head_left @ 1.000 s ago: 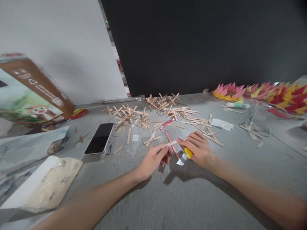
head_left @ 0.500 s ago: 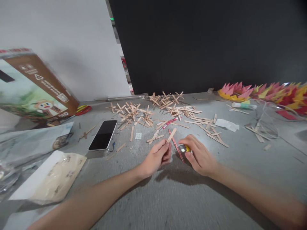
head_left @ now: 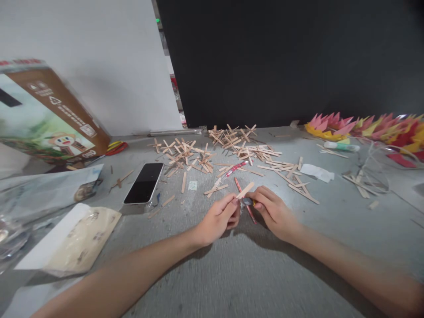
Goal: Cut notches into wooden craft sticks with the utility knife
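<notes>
Grey table (head_left: pixel 205 282); wooden stick (head_left: pixel 245 189) outward from pinched left fingers (head_left: pixel 228 206), right fingers (head_left: pixel 261 194) around cutter (head_left: pixel 247 201).

The held stick (head_left: pixel 245 189) is pale tan, the slim rod (head_left: pixel 251 213) patterned red and white, the bench (head_left: pixel 198 282) grey.

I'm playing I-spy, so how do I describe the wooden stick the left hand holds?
Find the big black panel, then the grey table before it. Over it, the left hand pinches a flat, pale wooden stick slanting up to the right. It's the only held stick; the other wooden sticks lie on the table.
</notes>
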Available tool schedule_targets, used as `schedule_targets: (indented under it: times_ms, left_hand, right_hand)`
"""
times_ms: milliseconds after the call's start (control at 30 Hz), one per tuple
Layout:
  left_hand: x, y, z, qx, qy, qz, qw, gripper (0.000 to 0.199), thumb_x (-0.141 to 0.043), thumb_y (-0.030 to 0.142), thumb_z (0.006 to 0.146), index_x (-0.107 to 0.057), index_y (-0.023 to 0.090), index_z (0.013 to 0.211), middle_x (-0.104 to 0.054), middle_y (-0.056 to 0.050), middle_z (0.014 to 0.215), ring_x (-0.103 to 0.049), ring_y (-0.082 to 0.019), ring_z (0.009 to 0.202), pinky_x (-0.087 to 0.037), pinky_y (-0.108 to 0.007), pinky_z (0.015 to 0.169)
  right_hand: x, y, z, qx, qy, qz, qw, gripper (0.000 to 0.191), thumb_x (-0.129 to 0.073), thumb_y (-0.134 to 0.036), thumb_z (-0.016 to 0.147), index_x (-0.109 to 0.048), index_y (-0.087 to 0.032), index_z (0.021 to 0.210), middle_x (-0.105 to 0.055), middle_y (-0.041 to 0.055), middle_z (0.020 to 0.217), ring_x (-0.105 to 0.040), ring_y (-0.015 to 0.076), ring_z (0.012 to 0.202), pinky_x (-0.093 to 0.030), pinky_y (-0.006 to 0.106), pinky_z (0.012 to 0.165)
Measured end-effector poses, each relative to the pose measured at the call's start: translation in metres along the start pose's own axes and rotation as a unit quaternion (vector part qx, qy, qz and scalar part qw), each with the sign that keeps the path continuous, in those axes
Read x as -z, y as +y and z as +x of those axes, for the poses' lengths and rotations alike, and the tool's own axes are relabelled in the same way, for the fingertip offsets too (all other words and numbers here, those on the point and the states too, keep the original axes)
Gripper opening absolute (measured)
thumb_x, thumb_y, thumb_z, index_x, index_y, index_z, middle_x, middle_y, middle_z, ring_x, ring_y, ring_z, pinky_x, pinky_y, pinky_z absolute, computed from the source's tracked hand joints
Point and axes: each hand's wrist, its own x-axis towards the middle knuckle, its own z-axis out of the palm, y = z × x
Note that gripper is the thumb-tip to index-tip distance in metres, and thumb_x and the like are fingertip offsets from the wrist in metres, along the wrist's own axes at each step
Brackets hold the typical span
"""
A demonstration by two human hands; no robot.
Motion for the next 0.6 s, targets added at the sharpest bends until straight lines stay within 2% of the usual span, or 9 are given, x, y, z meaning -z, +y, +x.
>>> schedule_targets:
  times_ms: [400, 600]
  left_hand:
    - [0.001, 0.0013, -0.0002, 0.007, -0.007, 0.003, 1.0, 0.046, -0.054, 0.06, 0.102, -0.042, 0.021, 0.081, -0.032, 0.008, 0.066, -0.029, -0.006, 0.052, -0.022, -0.021, 0.049]
    - [0.0013, 0.0014, -0.0002, 0.011, -0.007, 0.016, 1.0, 0.047, -0.055, 0.063, 0.1, -0.051, 0.019, 0.084, -0.031, 0.009, 0.062, -0.028, -0.006, 0.05, -0.023, -0.021, 0.048]
  right_hand:
    - [-0.0009, 0.0014, -0.0016, -0.004, -0.002, 0.007, 1.0, 0.033, -0.034, -0.034, 0.112, -0.062, -0.025, 0.129, -0.062, 0.0072, 0.094, -0.059, 0.0243, 0.09, -0.051, 0.04, 0.082]
    - [-0.001, 0.0006, -0.0007, -0.002, 0.005, -0.001, 1.0, 0.033, -0.033, -0.034, 0.112, -0.062, -0.025, 0.125, -0.061, 0.0073, 0.094, -0.058, 0.0244, 0.089, -0.05, 0.04, 0.081]
